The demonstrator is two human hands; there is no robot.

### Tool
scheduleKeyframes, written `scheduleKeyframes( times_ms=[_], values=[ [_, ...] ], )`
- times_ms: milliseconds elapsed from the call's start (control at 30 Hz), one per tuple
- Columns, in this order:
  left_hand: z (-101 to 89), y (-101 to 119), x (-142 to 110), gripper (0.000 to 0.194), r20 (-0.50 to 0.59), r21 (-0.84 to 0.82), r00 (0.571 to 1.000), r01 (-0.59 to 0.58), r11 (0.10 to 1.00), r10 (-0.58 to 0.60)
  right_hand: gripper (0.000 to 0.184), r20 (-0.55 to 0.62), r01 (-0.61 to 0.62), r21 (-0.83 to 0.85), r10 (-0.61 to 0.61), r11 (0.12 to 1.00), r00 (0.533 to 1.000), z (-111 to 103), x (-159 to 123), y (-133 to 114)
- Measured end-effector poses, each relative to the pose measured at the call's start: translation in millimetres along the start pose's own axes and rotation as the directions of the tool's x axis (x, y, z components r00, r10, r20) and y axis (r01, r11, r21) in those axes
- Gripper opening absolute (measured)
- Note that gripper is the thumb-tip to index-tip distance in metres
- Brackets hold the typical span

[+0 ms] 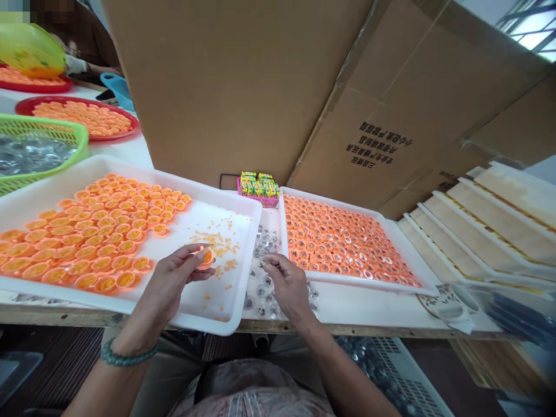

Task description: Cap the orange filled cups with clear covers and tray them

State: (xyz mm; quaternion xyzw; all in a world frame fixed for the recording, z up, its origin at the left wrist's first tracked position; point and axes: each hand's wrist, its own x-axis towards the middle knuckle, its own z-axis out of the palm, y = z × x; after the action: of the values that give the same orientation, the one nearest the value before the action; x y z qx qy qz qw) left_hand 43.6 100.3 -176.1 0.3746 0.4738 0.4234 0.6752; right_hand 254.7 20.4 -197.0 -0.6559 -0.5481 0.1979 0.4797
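Observation:
My left hand (pixel 171 281) pinches a small orange plastic cup (pixel 207 258) between thumb and fingers, over a white tray (pixel 208 215). In that tray stand many orange cups (pixel 106 223) with yellow-orange bits inside, and loose yellow-orange bits (pixel 221 246) lie scattered at its right end. My right hand (pixel 290 288) is closed in a pinch above small clear plastic pieces (pixel 260 289) lying on the table between two trays; what its fingertips hold is too small to make out. The right-hand white tray (pixel 393 288) carries rows of orange cups (pixel 343 237) with clear tops.
A large cardboard sheet (pixel 243 81) stands behind the trays. A pink basket (pixel 264 201) holds small yellow-green packets. Stacked white trays (pixel 486 226) lean at right. A green basket (pixel 80 142) and red trays (pixel 125 136) sit at left, near another person's gloved hand (pixel 75 63).

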Motion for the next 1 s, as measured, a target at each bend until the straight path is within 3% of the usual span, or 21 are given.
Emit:
scheduleKeyframes(
  times_ms=[133, 367, 467, 600, 667, 800, 1000],
  values=[
    [0.0, 0, -3, 0.045, 0.083, 0.036, 0.997, 0.01, 0.999, -0.013, 0.021, 0.172, -0.074, 0.204, 0.038, 0.976, 0.984, 6, 18, -16],
    [1.5, 4, -6, 0.051, 0.149, 0.048, 0.988, 0.023, 0.999, -0.03, 0.021, 0.446, -0.086, 0.249, -0.035, 0.965, 0.894, 25, 50, -38],
    [0.8, 3, -5, 0.055, 0.169, 0.071, 0.985, 0.012, 0.997, -0.024, 0.011, 0.562, -0.067, 0.223, -0.072, 0.972, 0.824, 25, 63, -47],
    [-0.7, -1, -3, 0.054, 0.252, 0.119, 0.968, -0.023, 0.993, -0.008, 0.009, 0.722, 0.025, 0.126, -0.11, 0.992, 0.683, 26, 78, -59],
    [-0.8, -1, -3, 0.049, 0.302, 0.132, 0.953, -0.049, 0.99, 0.007, 0.012, 0.743, 0.109, 0.104, -0.15, 0.989, 0.652, 30, 83, -64],
    [0.1, 1, -4, 0.044, 0.281, 0.095, 0.96, -0.034, 0.995, 0.006, 0.017, 0.716, 0.224, 0.084, -0.215, 0.971, 0.664, 37, 85, -72],
    [0.9, 4, -4, 0.043, 0.237, -0.015, 0.971, -0.028, 0.999, 0.031, 0.049, 0.497, 0.25, 0.074, -0.253, 0.965, 0.83, 35, 53, -72]
  ],
)
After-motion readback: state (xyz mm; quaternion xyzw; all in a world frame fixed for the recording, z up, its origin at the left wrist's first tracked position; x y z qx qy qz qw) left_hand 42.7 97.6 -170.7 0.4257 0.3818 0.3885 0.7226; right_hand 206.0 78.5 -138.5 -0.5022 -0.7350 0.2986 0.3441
